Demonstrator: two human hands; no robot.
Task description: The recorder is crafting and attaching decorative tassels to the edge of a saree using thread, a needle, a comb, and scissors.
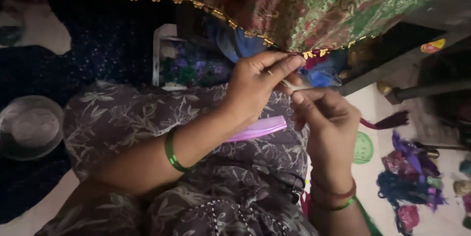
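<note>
Both hands meet just under the gold-beaded hem of a brocade cloth [343, 5] whose upper part is cut off by the frame. The left hand [257, 86] pinches a thin needle [280, 80], fingers closed narrow. The right hand [328, 118] pinches too, but what it grips is too small to tell. A pink strip [260, 128] lies half hidden behind the left wrist. Scissors [289, 184] sink into lap shadow.

Dim indoor scene with soft, low light. The pale floor [365, 113] at lower right is brightest, while the upper left sinks into deep shadow. Both hands look slightly blurred, possibly from motion. Detail is grainy; the frame edges seem faintly stretched.
</note>
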